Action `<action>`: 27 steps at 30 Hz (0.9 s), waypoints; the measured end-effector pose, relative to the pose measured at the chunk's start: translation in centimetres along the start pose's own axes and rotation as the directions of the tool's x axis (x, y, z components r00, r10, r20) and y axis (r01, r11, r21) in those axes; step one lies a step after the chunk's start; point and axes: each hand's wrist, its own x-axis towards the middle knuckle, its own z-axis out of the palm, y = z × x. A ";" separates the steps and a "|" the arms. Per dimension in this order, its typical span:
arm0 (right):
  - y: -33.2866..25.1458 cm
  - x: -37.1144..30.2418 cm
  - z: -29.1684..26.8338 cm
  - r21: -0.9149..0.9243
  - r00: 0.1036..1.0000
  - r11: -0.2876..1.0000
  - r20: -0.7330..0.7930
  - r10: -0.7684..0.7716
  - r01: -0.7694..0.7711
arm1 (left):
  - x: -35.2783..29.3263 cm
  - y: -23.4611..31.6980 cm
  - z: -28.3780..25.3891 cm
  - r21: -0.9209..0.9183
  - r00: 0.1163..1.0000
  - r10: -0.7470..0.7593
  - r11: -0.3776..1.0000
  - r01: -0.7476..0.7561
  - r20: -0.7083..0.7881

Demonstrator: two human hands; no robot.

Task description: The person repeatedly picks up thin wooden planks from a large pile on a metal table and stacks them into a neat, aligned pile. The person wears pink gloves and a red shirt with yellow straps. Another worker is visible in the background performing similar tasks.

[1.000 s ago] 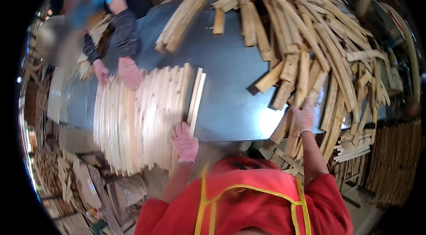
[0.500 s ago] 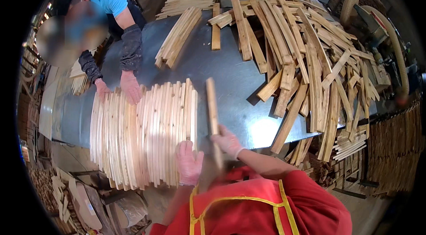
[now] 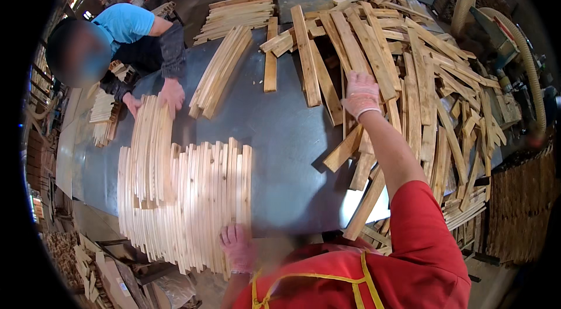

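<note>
My left hand (image 3: 236, 246), in a pink-and-white glove, rests with its fingers extended against the near right end of a row of pale wooden slats (image 3: 213, 192). The slats stand on edge, packed side by side. Further right, my gloved right hand (image 3: 361, 96) reaches over a loose pile of wooden slats (image 3: 418, 104). Its fingers close over the near end of one slat (image 3: 349, 43); the underside of that grip is hidden. Across the table, a co-worker's two gloved hands (image 3: 170, 96) hold a bundle of slats (image 3: 153, 151) above the row's left part.
A grey metal table (image 3: 280, 174) carries the wood. Toward the back lie a small slat bundle (image 3: 222, 69), a single slat (image 3: 270, 55) and a stacked group (image 3: 236, 14). A ribbed hose (image 3: 529, 69) hangs at right; stacked wood (image 3: 520, 209) stands below it.
My right hand has left the slat it held beside the row and reached up and right to the pile. The co-worker has raised a bundle from the row's left part.
</note>
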 end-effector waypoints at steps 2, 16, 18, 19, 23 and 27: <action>2.4 2.2 1.5 -0.024 0.992 0.996 0.088 0.089 -0.087 | 0.5 -0.2 0.3 -0.003 1.000 0.001 1.000 -0.001 -0.029; -9.7 -27.7 -5.6 0.899 0.893 0.121 0.434 -0.117 -0.421 | 7.7 11.2 -5.2 -0.822 0.943 0.032 0.501 0.272 0.332; -13.6 -33.2 -0.5 0.906 0.895 0.078 0.424 -0.139 -0.417 | 9.3 12.7 -3.8 -0.864 0.883 0.008 0.206 0.458 0.470; -15.3 -35.1 0.9 0.859 0.849 0.100 0.512 -0.130 -0.503 | 10.1 13.0 -3.2 -0.841 0.857 -0.001 0.189 0.506 0.515; -17.0 -37.1 0.2 0.796 0.735 0.125 0.597 -0.323 -0.592 | 8.6 7.3 -0.2 -0.818 0.819 0.059 0.120 0.562 0.571; -17.3 -37.8 -2.6 0.663 0.593 0.626 0.716 -0.369 -0.410 | 6.2 2.8 -4.2 -0.705 0.723 0.053 -0.185 0.685 0.689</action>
